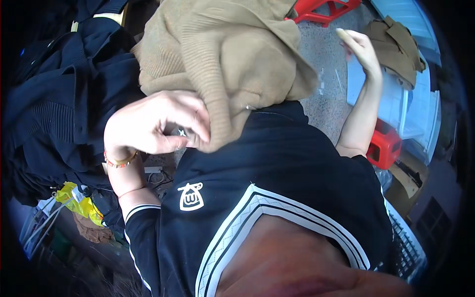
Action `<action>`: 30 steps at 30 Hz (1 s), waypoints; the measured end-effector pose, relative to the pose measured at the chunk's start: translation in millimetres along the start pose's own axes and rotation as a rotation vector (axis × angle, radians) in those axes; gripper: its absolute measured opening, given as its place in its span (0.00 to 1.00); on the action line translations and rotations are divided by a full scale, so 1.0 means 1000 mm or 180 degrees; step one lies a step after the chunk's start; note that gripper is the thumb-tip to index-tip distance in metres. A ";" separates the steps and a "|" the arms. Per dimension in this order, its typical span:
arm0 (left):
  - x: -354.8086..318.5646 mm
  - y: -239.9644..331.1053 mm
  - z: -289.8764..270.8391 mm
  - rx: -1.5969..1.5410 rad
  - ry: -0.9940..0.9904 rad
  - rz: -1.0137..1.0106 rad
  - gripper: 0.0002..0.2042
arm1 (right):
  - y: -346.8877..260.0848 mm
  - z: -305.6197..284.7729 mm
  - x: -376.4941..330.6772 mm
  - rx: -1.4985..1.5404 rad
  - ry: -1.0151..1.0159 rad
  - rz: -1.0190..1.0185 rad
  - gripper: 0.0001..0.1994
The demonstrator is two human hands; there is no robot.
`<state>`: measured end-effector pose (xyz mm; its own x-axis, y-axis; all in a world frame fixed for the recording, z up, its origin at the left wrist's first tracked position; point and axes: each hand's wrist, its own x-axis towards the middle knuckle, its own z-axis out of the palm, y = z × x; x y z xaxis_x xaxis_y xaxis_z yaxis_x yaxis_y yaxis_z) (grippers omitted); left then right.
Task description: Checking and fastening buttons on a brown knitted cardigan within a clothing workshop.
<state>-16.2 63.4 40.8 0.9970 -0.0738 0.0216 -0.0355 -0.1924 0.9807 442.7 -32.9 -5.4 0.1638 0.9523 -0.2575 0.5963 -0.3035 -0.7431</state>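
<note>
A tan knit sweater (pixel 257 54) with ribbed bands lies bunched over my lap. My left hand (pixel 161 119) is closed on its ribbed edge, thumb and fingers pinching the fabric at the near end. A small shiny spot shows on the knit right of that hand, too small to name. Off to the right, my right hand (pixel 363 52) is raised away from the sweater, over the floor beside a pale blue plastic bin. Its fingers are drawn together, and whatever may be between the tips is too fine to make out.
Dark knit garments (pixel 64 94) are heaped on the left. At the right, a brown garment (pixel 393 47) lies on the pale blue bin (pixel 413 106). Red plastic stools (pixel 386 146) stand nearby. A yellow bag (pixel 81 203) sits lower left, and a basket (pixel 405 242) lower right.
</note>
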 end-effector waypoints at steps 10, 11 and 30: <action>0.077 -0.043 0.003 0.1792 0.2487 -0.1163 0.22 | -0.008 0.093 0.018 0.0124 -0.0244 -0.0677 0.20; 0.083 -0.044 0.009 0.1776 0.2157 -0.1286 0.19 | -0.008 0.097 0.015 0.0129 -0.0101 -0.0778 0.21; 0.032 -0.055 0.013 0.3440 0.1773 -0.1674 0.16 | -0.059 0.078 0.005 -0.0025 -0.0345 -0.1239 0.12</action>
<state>17.1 58.5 -14.7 0.7938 0.6078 0.0200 0.5838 -0.7708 0.2549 346.6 -12.5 -10.9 -0.1589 0.9870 -0.0218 0.6035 0.0797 -0.7933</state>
